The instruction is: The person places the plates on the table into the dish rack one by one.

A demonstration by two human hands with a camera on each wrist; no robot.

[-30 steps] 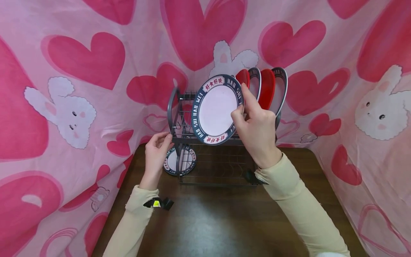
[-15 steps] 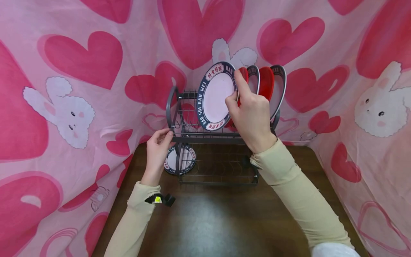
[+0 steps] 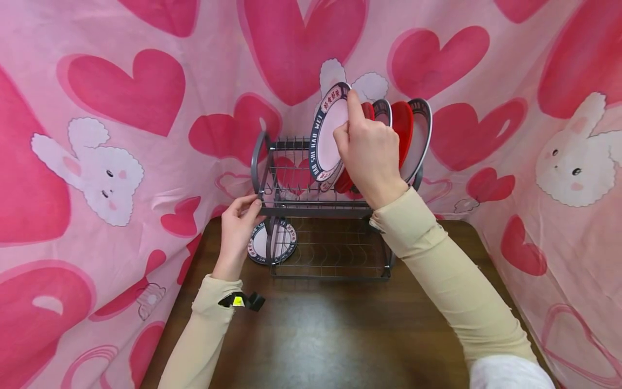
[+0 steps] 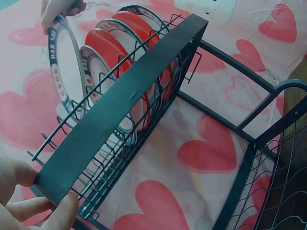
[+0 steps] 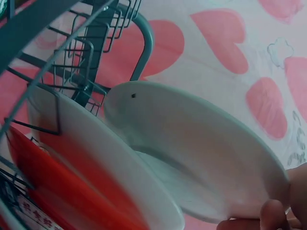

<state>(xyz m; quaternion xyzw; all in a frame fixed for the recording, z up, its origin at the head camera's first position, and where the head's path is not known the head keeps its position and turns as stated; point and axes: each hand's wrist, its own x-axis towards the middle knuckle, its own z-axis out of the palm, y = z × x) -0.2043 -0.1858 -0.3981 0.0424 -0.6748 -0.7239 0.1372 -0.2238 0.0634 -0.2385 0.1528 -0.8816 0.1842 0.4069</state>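
Observation:
My right hand pinches the rim of a white plate with dark blue lettered edging. It holds the plate nearly upright over the upper tier of a dark metal dish rack. The held plate's pale underside shows in the right wrist view, beside another plate standing in the rack. With thumb and fingers, my left hand grips the front left corner of the upper tier. To the right of the held plate, several red plates and blue-rimmed plates stand on edge, partly hidden by my right hand.
A blue-rimmed plate lies flat at the left end of the rack's lower tier, seen partly through the frame. The rack stands on a dark wooden table. Pink heart-patterned cloth hangs behind and at both sides.
My right hand has moved the plate up and slightly right, away from me, turning it more edge-on toward the standing plates. My left hand keeps its hold on the rack corner.

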